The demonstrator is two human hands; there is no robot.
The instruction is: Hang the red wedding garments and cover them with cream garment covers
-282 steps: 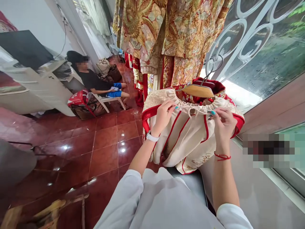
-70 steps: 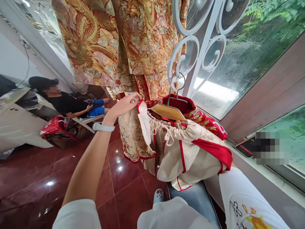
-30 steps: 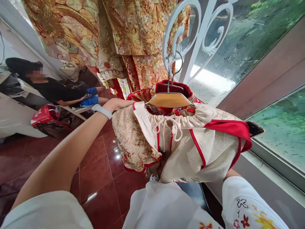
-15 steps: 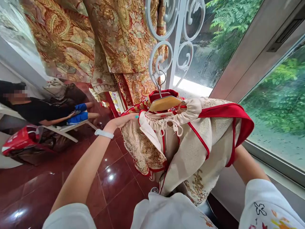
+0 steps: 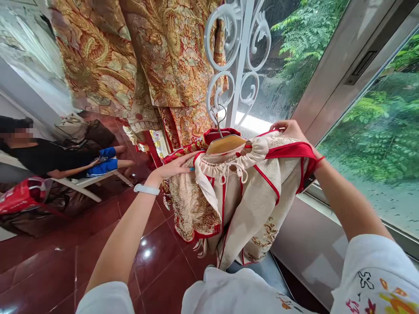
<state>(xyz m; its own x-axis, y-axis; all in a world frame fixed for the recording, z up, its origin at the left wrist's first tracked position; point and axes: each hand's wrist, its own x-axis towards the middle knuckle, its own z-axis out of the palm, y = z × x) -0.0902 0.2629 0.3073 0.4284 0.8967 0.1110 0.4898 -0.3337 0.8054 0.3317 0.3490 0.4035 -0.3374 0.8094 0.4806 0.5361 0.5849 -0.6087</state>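
Observation:
A cream garment with red trim [image 5: 262, 192] and a drawstring waist hangs folded over a wooden hanger [image 5: 225, 143], hooked on a white scrolled window grille [image 5: 240, 52]. My left hand [image 5: 175, 167] grips the garment's left edge beside the gathered waistband. My right hand [image 5: 290, 130] reaches over the far right side and holds the red-trimmed edge there. Gold embroidery shows on the part hanging lower left.
Heavy gold and red embroidered robes [image 5: 140, 61] hang behind the hanger. A person in a black top sits on a white chair [image 5: 81, 183] at the left, near a red bag [image 5: 22, 196]. Glossy red floor tiles [image 5: 59, 270] lie below; a window ledge [image 5: 327, 205] runs on the right.
My right hand has come up from under the garment to its top right edge. The left hand stays on the left edge. The view has tilted slightly.

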